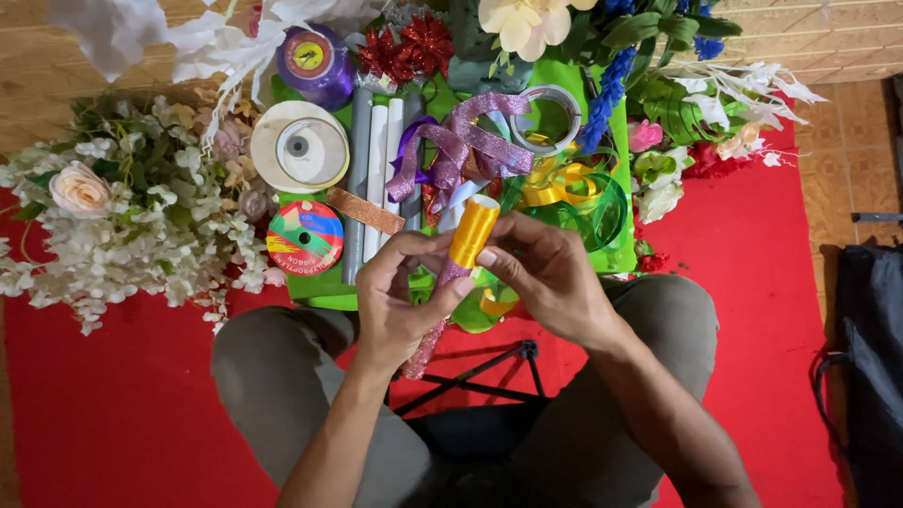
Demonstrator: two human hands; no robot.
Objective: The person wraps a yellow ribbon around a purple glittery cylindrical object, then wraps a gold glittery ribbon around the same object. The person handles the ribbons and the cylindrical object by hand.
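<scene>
Yellow satin ribbon, wound on a small spool, sits between the person's two hands in the head view, held upright just above the near edge of a green tray. The left hand curls closed around the spool's lower part, thumb and fingers pressed to it, and a strip of pink glitter ribbon hangs down from the same grasp toward the knees. The right hand closes on the spool from the right, its thumb tip pinching the yellow side. Below the hands, between the legs, a black tripod stands on a red carpet. Just beyond the hands, the tray is crowded: a purple glitter bow at the middle, grey and white rolled sheets lying far to near at its left, a copper glitter strip across them, and loose yellow and green ribbon loops at the right. To the left of the rolls lie a cream ribbon reel and, nearer, a multicoloured ribbon reel; a purple ribbon spool sits farther off. White artificial flowers are heaped at the left, more blooms and green leaves at the far right, and a dark bag lies at the right edge.
</scene>
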